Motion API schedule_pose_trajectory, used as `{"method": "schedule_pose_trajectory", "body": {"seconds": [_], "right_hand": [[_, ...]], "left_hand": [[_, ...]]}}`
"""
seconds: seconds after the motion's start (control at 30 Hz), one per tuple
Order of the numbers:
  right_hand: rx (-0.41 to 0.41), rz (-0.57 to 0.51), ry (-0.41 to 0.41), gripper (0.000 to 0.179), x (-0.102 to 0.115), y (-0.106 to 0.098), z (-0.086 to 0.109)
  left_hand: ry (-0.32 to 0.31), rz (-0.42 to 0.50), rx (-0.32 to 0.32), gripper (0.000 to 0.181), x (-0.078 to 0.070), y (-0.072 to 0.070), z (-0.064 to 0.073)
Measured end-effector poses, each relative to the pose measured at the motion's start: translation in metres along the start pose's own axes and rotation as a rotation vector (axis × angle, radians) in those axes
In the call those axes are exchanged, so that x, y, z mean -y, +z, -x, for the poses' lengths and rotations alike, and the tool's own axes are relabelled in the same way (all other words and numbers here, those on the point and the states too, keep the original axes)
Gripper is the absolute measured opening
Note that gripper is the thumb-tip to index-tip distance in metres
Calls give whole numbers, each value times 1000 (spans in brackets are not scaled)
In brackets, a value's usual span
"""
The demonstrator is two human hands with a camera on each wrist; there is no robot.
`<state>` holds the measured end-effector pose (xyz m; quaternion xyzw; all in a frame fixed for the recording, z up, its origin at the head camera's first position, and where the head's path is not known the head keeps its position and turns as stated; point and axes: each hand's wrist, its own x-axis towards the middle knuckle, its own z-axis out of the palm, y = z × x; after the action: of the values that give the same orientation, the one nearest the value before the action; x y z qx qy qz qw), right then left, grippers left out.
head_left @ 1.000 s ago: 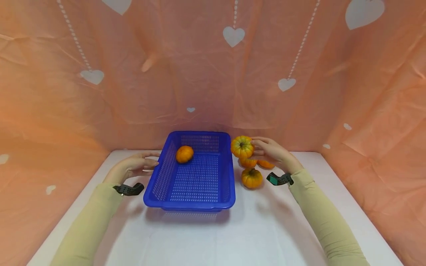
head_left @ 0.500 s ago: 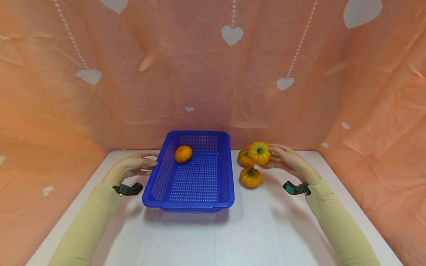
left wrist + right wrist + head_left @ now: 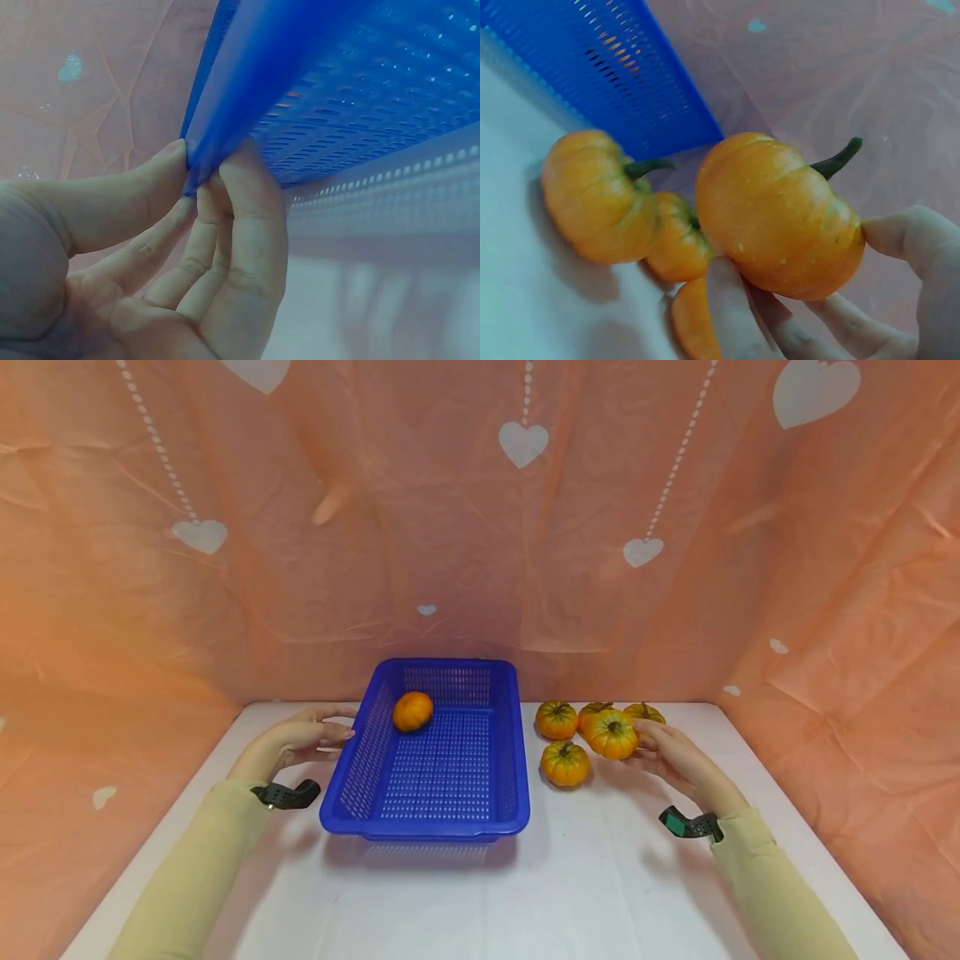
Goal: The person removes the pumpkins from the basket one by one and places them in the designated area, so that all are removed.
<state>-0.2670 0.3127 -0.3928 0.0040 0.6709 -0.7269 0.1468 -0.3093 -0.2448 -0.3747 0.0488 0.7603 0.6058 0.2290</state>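
My left hand [image 3: 311,735] pinches the left rim of a blue plastic basket [image 3: 262,67], thumb on one side and fingers curled on the other. Inside the basket, toward its far left, lies a small orange pumpkin [image 3: 412,712]. To the right of the basket, my right hand [image 3: 671,760] grips another small pumpkin [image 3: 780,217] between thumb and fingers, its green stem pointing up and away in the right wrist view. This held pumpkin overlaps others on the table in the head view. One pumpkin [image 3: 566,764] sits nearest me, with another [image 3: 557,720] just behind it.
Two more pumpkins stand in the back row, one [image 3: 596,708] partly hidden by the held one and one [image 3: 645,713] behind my right fingers. A white-covered table [image 3: 555,877] carries everything. Orange cloth [image 3: 465,527] with white hearts encloses the back and sides.
My right hand has carried its pumpkin right and toward me, away from the basket, uncovering pumpkins in the back row. My left hand has stayed at the basket's rim.
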Motion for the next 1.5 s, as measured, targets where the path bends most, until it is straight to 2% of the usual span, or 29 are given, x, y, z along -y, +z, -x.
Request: {"method": "schedule_pose_trajectory", "body": {"seconds": [0.17, 0.37, 0.53, 0.63, 0.8, 1.0, 1.23, 1.37, 1.5], "right_hand": [[-28, 1, 14, 70, -15, -7, 4], [-13, -14, 43, 59, -31, -11, 5], [-28, -29, 84, 66, -38, -13, 3], [-14, -59, 66, 71, -43, -14, -1], [-45, -79, 45, 73, -51, -13, -7], [-83, -122, 38, 72, -54, -13, -13], [-111, -77, 58, 73, -56, -13, -17], [-119, -96, 64, 77, -54, -12, -20], [-102, -33, 39, 73, -53, -12, -21]], "left_hand": [[-7, -2, 7, 59, -2, 0, -3], [-8, -25, 13, 61, -3, 0, -3], [1, -18, 24, 60, -3, 0, -3], [8, -13, 25, 59, -2, 0, -2], [14, -14, 20, 59, -1, 2, 1], [26, -11, 25, 59, 0, 3, 1], [35, -15, 32, 59, 5, 1, 0], [33, -23, 25, 59, 5, 0, -2], [26, -25, 22, 59, 2, -1, -5]]}}
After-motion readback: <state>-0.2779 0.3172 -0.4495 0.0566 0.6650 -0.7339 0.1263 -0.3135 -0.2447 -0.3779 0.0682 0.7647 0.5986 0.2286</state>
